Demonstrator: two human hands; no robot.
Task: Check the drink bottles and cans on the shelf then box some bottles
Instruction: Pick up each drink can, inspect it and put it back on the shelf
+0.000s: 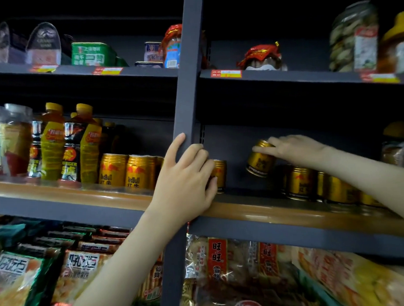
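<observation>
Can (261,161), gold, energy-drink type: held tilted above the middle shelf (278,210), right of the upright post (187,84), pinched at its top rim by the right hand (294,149). Left hand (185,176): on the post, thumb up its face, fingers curled at its right edge over a standing can (220,175); whether they clasped post or can could not be told. Handling note: the tilted can probably wanted a fuller hold round its body before being turned for reading, clear of the row of cans (312,185) further right of the post. Left of the post: more gold cans (126,171), yellow-capped bottles (52,144). Dim shop aisle; dark metal racking, wood-coloured shelf lip.
</observation>
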